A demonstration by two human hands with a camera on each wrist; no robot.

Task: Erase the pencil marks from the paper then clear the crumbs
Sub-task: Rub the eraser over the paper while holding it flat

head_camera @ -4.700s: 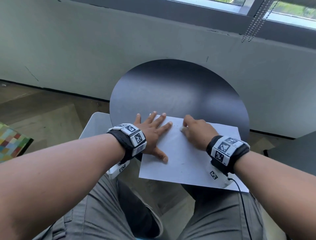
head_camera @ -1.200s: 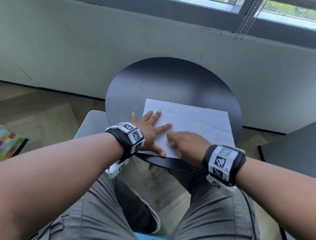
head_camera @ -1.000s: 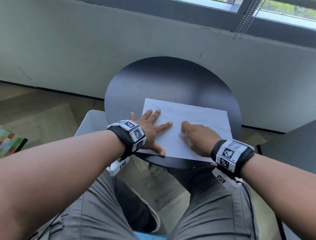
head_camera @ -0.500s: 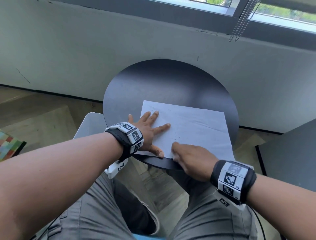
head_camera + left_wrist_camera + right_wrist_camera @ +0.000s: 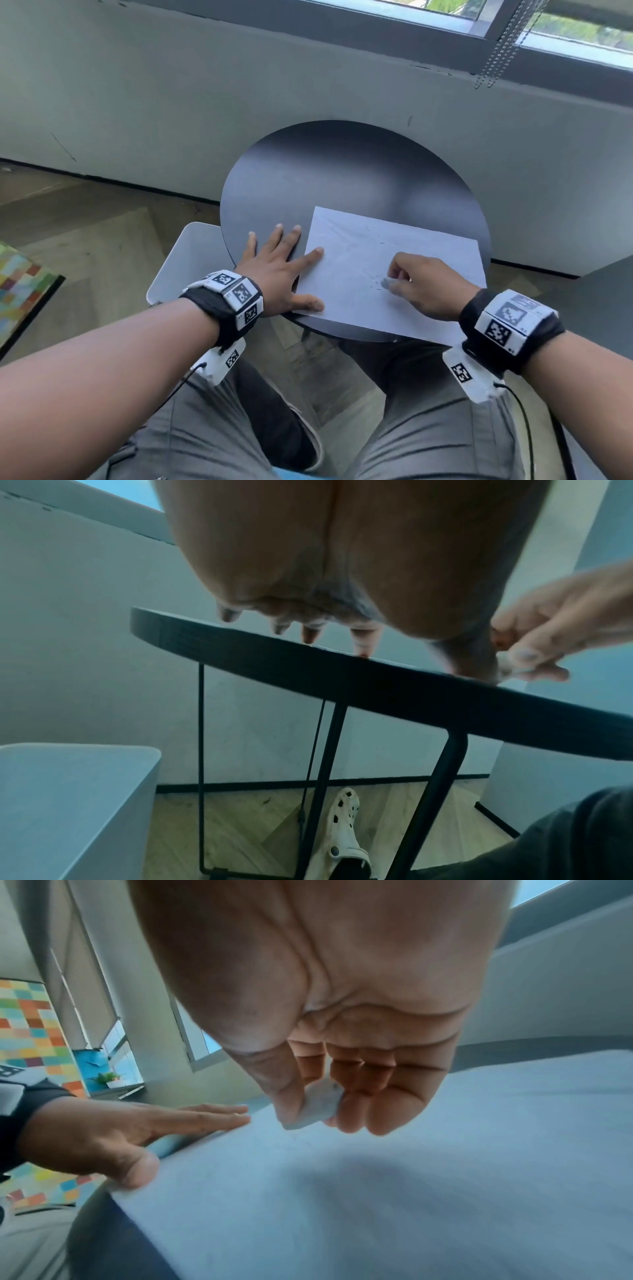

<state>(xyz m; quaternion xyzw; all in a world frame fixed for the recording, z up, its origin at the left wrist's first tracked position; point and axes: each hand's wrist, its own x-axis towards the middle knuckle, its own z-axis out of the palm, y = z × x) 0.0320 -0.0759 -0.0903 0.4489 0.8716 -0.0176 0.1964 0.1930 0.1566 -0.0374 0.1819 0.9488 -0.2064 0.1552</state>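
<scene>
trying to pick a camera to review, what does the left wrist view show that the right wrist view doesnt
Only the left wrist view shows the table's legs, a cream clog on the floor and a white bin. Only the right wrist view shows the paper's broad surface and a colourful checkered panel. Both show the right hand pinching the eraser and the left hand flat at the paper's edge.

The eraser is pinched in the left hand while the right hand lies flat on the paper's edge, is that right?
No, the hands are swapped. The right hand pinches the eraser, and the left hand lies flat on the edge of the paper, as the right wrist view shows.
</scene>
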